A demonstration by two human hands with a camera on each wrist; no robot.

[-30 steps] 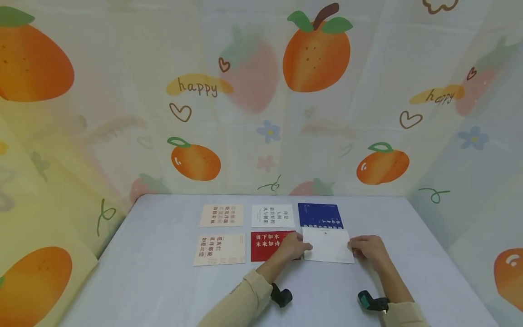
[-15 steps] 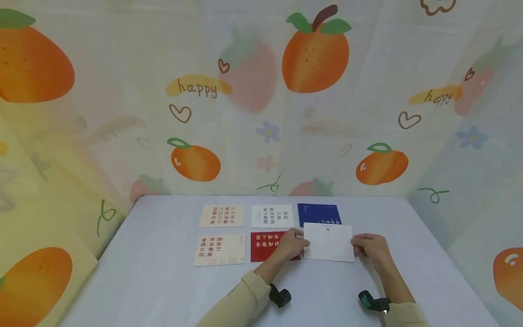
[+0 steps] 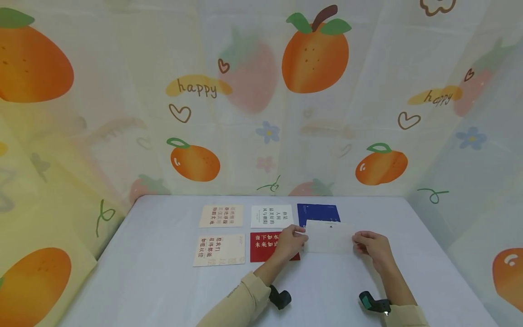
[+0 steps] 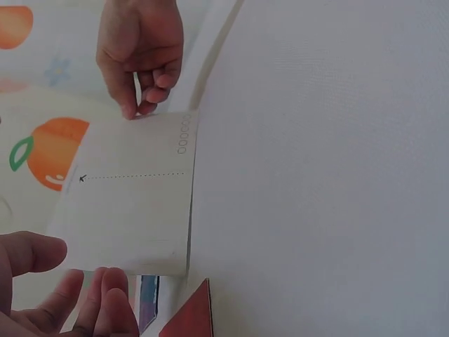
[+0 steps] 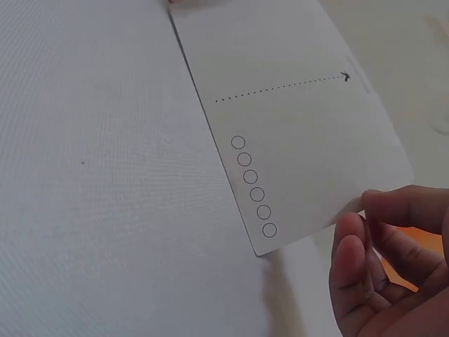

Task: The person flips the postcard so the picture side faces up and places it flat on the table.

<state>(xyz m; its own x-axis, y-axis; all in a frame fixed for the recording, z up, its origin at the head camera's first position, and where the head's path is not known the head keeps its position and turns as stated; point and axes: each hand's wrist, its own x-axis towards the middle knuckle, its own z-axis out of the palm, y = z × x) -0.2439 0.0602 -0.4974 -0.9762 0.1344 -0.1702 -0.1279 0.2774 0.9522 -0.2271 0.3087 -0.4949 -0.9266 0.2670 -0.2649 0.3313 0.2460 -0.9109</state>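
A white postcard point(image 3: 330, 238) is held up by its two short edges, tilted, its top edge overlapping the blue card point(image 3: 318, 211) behind it. My left hand point(image 3: 291, 241) pinches the left edge; my right hand point(image 3: 372, 249) pinches the right edge between thumb and fingers. The side facing me bears a dotted line and a row of small circles, plain in the right wrist view on the postcard point(image 5: 302, 133). Below my left forearm's reach lies a red card point(image 3: 263, 247), partly covered by that hand.
On the white table point(image 3: 155, 290) lie a white card point(image 3: 271, 216) with dark lettering, a peach card point(image 3: 221, 215) and a cream card point(image 3: 219, 250), left of the hands. A fruit-printed cloth point(image 3: 253, 150) hangs behind the table.
The postcard has come up off the table and tilted toward upright, hiding more of the blue card's lower part. Both hands have risen slightly with it, keeping their grip on its edges.
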